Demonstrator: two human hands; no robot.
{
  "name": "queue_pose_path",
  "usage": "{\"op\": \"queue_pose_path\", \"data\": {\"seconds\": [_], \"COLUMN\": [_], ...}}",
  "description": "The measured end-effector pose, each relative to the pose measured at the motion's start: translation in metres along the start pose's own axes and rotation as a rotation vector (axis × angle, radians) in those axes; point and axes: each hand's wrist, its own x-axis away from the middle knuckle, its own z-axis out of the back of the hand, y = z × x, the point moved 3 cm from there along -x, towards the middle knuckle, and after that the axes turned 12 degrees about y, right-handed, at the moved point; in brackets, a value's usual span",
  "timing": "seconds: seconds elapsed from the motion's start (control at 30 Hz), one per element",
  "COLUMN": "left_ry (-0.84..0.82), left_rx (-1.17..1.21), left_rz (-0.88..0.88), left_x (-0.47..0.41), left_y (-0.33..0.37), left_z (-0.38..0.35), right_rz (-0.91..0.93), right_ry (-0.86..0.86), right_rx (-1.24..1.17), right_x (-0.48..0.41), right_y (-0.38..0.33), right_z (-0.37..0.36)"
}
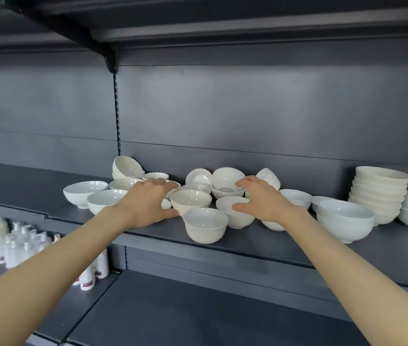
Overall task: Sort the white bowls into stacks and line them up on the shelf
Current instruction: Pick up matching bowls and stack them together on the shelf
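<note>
Left hand (148, 202) and right hand (260, 199), grips apart, over loose white bowls (205, 224), mouths mostly up, on the shelf (273, 244).

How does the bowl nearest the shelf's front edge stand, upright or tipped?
Upright: the front bowl sits on its base on the shelf, opening facing up, with its empty inside showing.
</note>
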Motion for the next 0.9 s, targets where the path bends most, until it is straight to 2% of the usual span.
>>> {"op": "queue_pose_path", "data": {"seconds": [0.37, 0.57, 0.9], "left_ry": [-0.006, -0.156, -0.430], "left_rx": [0.248, 0.384, 0.512], "left_rz": [0.078, 0.047, -0.156], "left_x": [-0.056, -0.078, -0.097], "left_y": [-0.027, -0.040, -0.072], "left_z": [-0.056, -0.088, -0.122], "right_rz": [-0.087, -0.170, -0.400], "right_ry": [0.018, -0.009, 0.109], "right_rx": [-0.108, -0.158, -0.238], "right_x": [-0.059, -0.063, -0.038], "right_y": [0.038, 0.055, 0.055], "right_z": [-0.036, -0.049, -0.058]}}
